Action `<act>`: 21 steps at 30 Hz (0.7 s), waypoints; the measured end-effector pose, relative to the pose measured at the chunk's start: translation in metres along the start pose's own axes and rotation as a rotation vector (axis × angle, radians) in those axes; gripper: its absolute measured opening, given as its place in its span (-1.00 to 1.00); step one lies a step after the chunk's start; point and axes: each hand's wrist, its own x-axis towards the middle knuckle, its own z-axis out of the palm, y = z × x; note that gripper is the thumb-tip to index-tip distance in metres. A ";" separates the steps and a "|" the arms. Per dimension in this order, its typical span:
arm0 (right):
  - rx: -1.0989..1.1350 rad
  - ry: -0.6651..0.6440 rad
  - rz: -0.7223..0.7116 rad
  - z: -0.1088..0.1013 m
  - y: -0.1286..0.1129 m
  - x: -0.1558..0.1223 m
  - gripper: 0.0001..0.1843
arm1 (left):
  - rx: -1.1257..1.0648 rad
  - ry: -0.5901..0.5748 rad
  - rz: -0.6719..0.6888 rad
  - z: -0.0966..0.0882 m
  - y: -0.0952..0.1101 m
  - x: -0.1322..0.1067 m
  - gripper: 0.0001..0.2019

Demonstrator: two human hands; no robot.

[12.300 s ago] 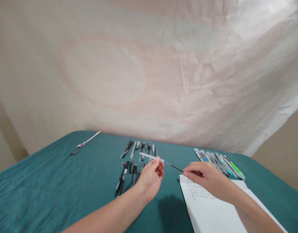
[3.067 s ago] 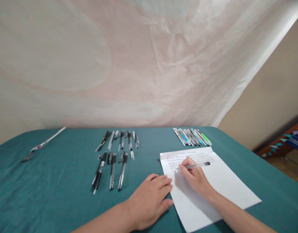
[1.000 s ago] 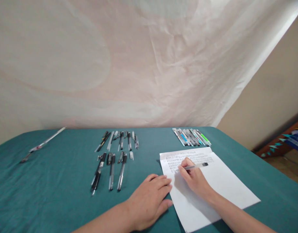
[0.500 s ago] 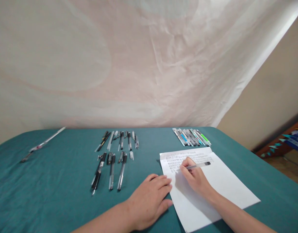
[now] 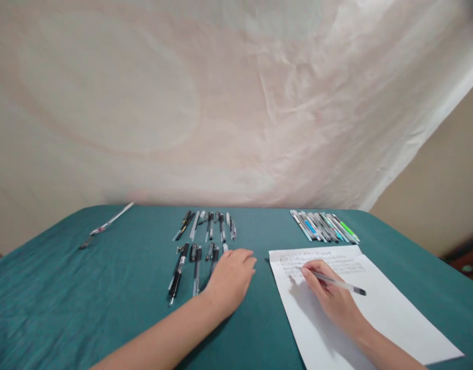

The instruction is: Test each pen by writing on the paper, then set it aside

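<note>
My right hand (image 5: 332, 295) is closed around a clear gel pen (image 5: 339, 282) with a dark end. It is over a white sheet of paper (image 5: 394, 318), and the pen tip points at rows of small handwriting near the top. My left hand (image 5: 232, 275) hovers left of the paper, fingers loosely apart and bent, and nothing shows in them. Beneath and beside it lie uncapped gel pens (image 5: 197, 270) with their loose caps; the hand hides part of the nearest pen. A pale cap (image 5: 225, 247) sits just beyond its knuckles.
A row of pens (image 5: 323, 226), some with blue and green parts, lies behind the paper. More pens and caps (image 5: 210, 226) lie at the back middle. One long pale pen-like item (image 5: 112, 216) rests at far left on the green cloth (image 5: 86, 298). A pale curtain (image 5: 236, 103) hangs behind.
My left hand has left the paper's edge and moved left to the pens. My right hand has lifted the pen off the writing. The view has shifted left.
</note>
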 end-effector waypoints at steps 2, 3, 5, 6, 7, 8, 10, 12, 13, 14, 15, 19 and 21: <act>-0.014 -0.005 0.003 0.000 0.000 -0.001 -0.76 | 0.120 0.017 -0.085 -0.005 -0.019 0.005 -0.73; -0.014 -0.004 0.011 -0.001 0.000 -0.001 -0.76 | 0.176 0.015 -0.116 -0.008 -0.026 0.006 -0.71; 0.004 0.003 0.032 -0.001 -0.001 -0.003 -0.74 | 0.229 -0.009 -0.147 -0.012 -0.037 0.008 -0.70; 0.018 0.011 0.039 -0.002 -0.002 -0.003 -0.73 | 0.236 -0.015 -0.150 -0.013 -0.040 0.008 -0.70; 0.034 0.022 0.039 -0.002 -0.002 -0.004 -0.72 | 0.238 -0.022 -0.151 -0.014 -0.042 0.008 -0.70; 0.053 0.031 0.034 -0.003 -0.002 -0.004 -0.70 | 0.235 -0.027 -0.148 -0.014 -0.043 0.008 -0.71; 0.100 0.038 0.013 -0.003 -0.003 -0.004 -0.67 | 0.231 -0.037 -0.139 -0.012 -0.042 0.008 -0.71; 0.155 0.041 -0.004 -0.003 -0.003 -0.004 -0.66 | 0.228 -0.045 -0.127 -0.009 -0.041 0.008 -0.71; 0.178 0.042 -0.007 -0.003 -0.003 -0.003 -0.65 | 0.226 -0.048 -0.120 -0.007 -0.040 0.008 -0.72; 0.196 0.045 -0.005 -0.003 -0.002 -0.003 -0.66 | 0.224 -0.049 -0.114 -0.006 -0.039 0.008 -0.73; 0.210 0.049 -0.001 -0.002 -0.002 -0.003 -0.66 | 0.222 -0.050 -0.106 -0.005 -0.038 0.008 -0.75; 0.244 0.062 0.017 -0.001 -0.002 -0.002 -0.70 | 0.202 -0.053 -0.066 -0.002 -0.032 0.007 -0.79; 0.250 0.062 0.011 -0.001 -0.002 -0.002 -0.71 | 0.188 -0.057 -0.046 -0.002 -0.028 0.006 -0.79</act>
